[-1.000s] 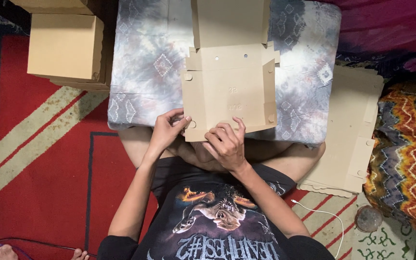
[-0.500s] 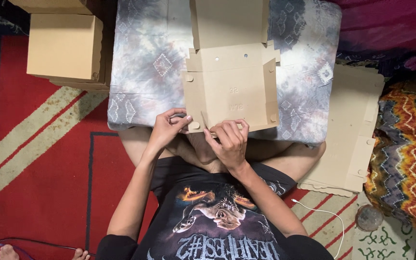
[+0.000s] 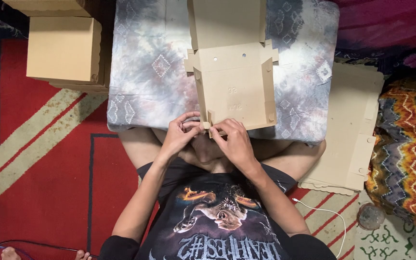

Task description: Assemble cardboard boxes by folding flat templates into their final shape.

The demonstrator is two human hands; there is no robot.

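The fingers of the left hand (image 3: 181, 134) are curled narrow, tips drawn together and pinching at the near left corner of the cardboard box blank (image 3: 234, 91), where a small tab (image 3: 206, 125) sticks out toward the person. The fingers of the right hand (image 3: 234, 139) are bent down over the same near edge just to the right of that tab, pressing on the card, so both hands meet at one corner and almost touch each other. From the fingers the blank runs straight away from the body: its long axis points from the lap outward, with the half-raised side walls along left and right and the lid flap (image 3: 226, 21) lying flat at the far end. It rests on a grey tie-dye cushion (image 3: 145, 82) laid across the legs. The left hand is nearer the corner tab; the right covers the edge beside it. Well apart on the left stands a finished cardboard box (image 3: 63, 48) on the red rug (image 3: 49, 159); to the right lies a stack of flat blanks (image 3: 350, 125).
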